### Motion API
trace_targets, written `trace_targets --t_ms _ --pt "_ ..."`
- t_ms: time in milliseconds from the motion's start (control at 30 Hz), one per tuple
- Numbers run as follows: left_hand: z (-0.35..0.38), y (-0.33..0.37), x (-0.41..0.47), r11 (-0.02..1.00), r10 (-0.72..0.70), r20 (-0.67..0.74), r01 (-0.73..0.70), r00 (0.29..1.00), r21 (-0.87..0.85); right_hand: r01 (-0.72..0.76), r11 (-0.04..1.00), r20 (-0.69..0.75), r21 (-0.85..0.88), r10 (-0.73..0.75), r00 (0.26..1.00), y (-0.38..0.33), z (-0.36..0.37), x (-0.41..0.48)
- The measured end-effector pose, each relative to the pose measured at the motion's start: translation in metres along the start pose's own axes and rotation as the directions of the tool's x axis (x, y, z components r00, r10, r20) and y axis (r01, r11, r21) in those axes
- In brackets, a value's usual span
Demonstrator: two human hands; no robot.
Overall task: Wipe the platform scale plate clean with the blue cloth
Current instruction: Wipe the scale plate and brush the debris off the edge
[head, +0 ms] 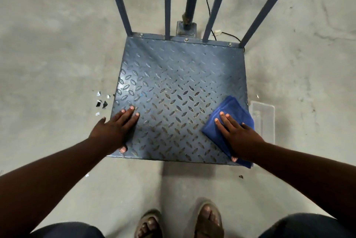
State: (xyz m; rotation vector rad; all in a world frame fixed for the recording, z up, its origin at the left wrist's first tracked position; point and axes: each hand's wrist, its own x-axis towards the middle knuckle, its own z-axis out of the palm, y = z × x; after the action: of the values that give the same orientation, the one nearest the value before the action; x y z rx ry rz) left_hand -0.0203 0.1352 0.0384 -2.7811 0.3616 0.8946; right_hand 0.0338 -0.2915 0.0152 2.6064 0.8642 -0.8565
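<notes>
Platform scale plate (pixel 173 83) on concrete floor (pixel 57 64): my left hand (pixel 115 129) rests flat, fingers straight, on its near-left corner; my right hand (pixel 238 135), fingers extended, presses the blue cloth (pixel 233 108) onto its near-right corner.

No readable text, label or number, scale plate (pixel 173 83) included.

A warehouse or workshop floor; bare stained concrete (pixel 57 44), a steel platform scale (pixel 179 83) with blue railing (pixel 119 2).
</notes>
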Motion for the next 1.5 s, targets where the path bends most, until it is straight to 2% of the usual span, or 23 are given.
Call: trace_targets --t_ms 267,800,1100,1233,1367,1433,1500 --pt "0.006 -0.003 0.003 1.0 0.008 -0.018 -0.007 1.0 0.03 -0.004 1.0 0.006 -0.011 0.004 1.0 0.002 0.002 0.001" --pt "0.006 -0.005 0.002 0.999 0.02 -0.009 -0.021 1.0 -0.031 -0.007 0.999 -0.002 0.048 0.007 1.0 0.002 0.001 -0.002" --pt "0.006 -0.005 0.001 0.999 0.035 -0.018 -0.036 0.999 -0.026 0.06 0.998 0.019 0.02 -0.061 0.998 0.005 -0.004 -0.009" --pt "0.01 -0.007 0.003 0.999 0.042 -0.015 -0.042 0.999 0.018 0.154 0.986 -0.007 -0.064 -0.155 0.988 -0.003 -0.007 -0.011" --pt "0.008 -0.005 0.003 0.999 0.036 -0.003 -0.036 0.999 0.018 0.331 0.929 -0.034 -0.168 -0.341 0.939 -0.006 -0.004 -0.001" --pt "0.007 -0.005 0.002 0.999 0.034 -0.005 -0.034 0.999 -0.014 0.474 0.85 -0.049 -0.231 -0.496 0.867 -0.009 -0.006 0.01" --pt "0.008 -0.005 0.002 0.999 0.031 -0.007 -0.031 1.0 -0.031 0.613 0.737 0.002 -0.285 -0.639 0.769 -0.013 -0.009 0.023"
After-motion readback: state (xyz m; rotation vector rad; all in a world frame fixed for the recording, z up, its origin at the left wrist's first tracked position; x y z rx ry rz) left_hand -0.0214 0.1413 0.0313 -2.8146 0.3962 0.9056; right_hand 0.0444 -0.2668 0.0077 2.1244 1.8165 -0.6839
